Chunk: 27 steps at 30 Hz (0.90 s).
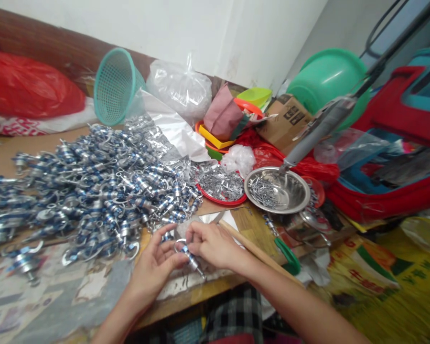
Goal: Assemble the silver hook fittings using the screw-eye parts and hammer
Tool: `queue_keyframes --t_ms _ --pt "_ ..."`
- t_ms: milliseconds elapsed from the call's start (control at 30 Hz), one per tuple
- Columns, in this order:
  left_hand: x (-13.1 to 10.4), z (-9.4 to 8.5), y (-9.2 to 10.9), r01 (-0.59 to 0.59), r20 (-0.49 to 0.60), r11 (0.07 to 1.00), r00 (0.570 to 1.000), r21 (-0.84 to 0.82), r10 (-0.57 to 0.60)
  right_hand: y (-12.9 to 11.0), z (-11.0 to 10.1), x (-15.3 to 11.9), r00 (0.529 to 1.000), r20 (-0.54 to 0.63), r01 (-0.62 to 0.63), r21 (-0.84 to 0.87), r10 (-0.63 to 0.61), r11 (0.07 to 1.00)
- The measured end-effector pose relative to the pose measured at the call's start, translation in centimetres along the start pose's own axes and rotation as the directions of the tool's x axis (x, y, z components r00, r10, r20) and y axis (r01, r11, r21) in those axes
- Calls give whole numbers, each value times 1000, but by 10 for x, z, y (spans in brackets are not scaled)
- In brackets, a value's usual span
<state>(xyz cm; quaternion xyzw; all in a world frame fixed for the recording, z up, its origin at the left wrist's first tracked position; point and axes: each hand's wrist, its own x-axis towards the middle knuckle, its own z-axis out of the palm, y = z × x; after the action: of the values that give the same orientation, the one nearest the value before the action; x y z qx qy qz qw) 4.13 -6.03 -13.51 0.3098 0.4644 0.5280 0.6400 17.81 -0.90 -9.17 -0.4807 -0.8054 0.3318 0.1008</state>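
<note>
At the table's front edge, my left hand (pixel 157 260) has its fingers curled, with the thumb against a metal hook fitting (pixel 191 262). This piece has a curved ring-like end, a blue band and a thin shaft pointing down to the right. My right hand (pixel 211 244) pinches it near the ring end, fingers bent together. A grey block (pixel 189 224) is partly hidden behind my hands. To the left spreads a large pile of similar metal fittings (pixel 103 186) with blue bands. One separate fitting (pixel 26 263) lies at the front left.
A red plate (pixel 226 201) bears flat metal pieces. Beside it, a steel bowl (pixel 295 191) holds thin metal pins. A wooden handle (pixel 254 246) lies right of my hands. Behind are a teal basket (pixel 114 86), plastic bags (pixel 181 88) and a cardboard box (pixel 284 119). A grey-handled bar (pixel 315 129) slants over the bowl.
</note>
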Motion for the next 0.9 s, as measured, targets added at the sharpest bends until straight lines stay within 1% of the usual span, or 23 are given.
queue_keyframes --t_ms 33,67,100,133,167,200,233,267,300,333,367,400,433,467,533,600,667,700,733,767,833,867,900 --pt "0 0 0 -3 -7 1000 1000 3 3 2 0 -1 1000 -1 11 37 -11 999" --pt "0 0 0 -5 -16 1000 1000 7 5 6 -1 -3 999 -27 25 91 -23 996" --pt "0 0 0 -2 -21 1000 1000 13 2 13 -2 -6 996 -90 38 148 -25 988" --pt "-1 1 1 3 -25 1000 1000 21 -2 21 -3 -11 983 -186 45 187 -10 981" --pt "-1 1 1 9 -22 1000 1000 28 -9 31 -6 -16 956 -294 40 187 17 982" --pt "-1 1 2 14 -17 999 1000 33 -13 43 -9 -22 919 -392 13 137 42 991" --pt "-1 0 2 16 -10 999 1000 37 -15 55 -12 -27 889 -456 -35 43 51 998" --pt "0 0 3 14 -7 999 1000 40 -14 68 -15 -33 884 -466 -92 -72 48 993" --pt "0 0 3 13 -6 999 1000 42 -12 79 -17 -38 902 -430 -138 -181 48 974" --pt "0 0 3 11 -10 999 1000 45 -11 90 -18 -42 929 -366 -164 -259 61 952" --pt "1 1 3 10 -14 999 1000 48 -9 97 -19 -46 949 -304 -175 -294 81 940" --pt "1 1 3 7 -20 999 1000 51 -6 102 -19 -49 959 -267 -177 -289 99 941" --pt "1 1 4 5 -24 999 1000 52 -3 103 -19 -52 960 -262 -173 -261 103 950" --pt "1 1 4 3 -27 999 1000 54 -1 101 -20 -54 954 -286 -159 -225 91 961" --pt "1 2 4 4 -28 998 1000 57 -2 88 -22 -60 929 -371 -72 -167 5 983" --pt "0 2 5 9 -24 998 1000 59 -7 68 -24 -67 884 -437 108 -161 -169 981" --pt "0 2 5 9 -22 998 1000 57 -7 50 -25 -74 806 -473 300 -193 -356 934" --pt "0 2 5 7 -22 998 1000 56 -6 43 -24 -77 780 -464 357 -221 -420 908" --pt "0 1 5 5 -22 998 1000 58 -4 39 -22 -79 781 -430 378 -252 -453 891" --pt "1 1 5 2 -23 998 1000 61 -1 36 -19 -80 806 -374 372 -283 -458 884" --pt "1 1 6 0 -26 998 1000 70 2 36 -14 -82 880 -250 312 -336 -404 889" --pt "2 1 6 0 -26 997 1000 73 2 37 -11 -83 898 -223 289 -350 -379 891" --pt "2 1 7 1 -24 997 1000 73 0 39 -9 -84 896 -237 281 -353 -376 893"
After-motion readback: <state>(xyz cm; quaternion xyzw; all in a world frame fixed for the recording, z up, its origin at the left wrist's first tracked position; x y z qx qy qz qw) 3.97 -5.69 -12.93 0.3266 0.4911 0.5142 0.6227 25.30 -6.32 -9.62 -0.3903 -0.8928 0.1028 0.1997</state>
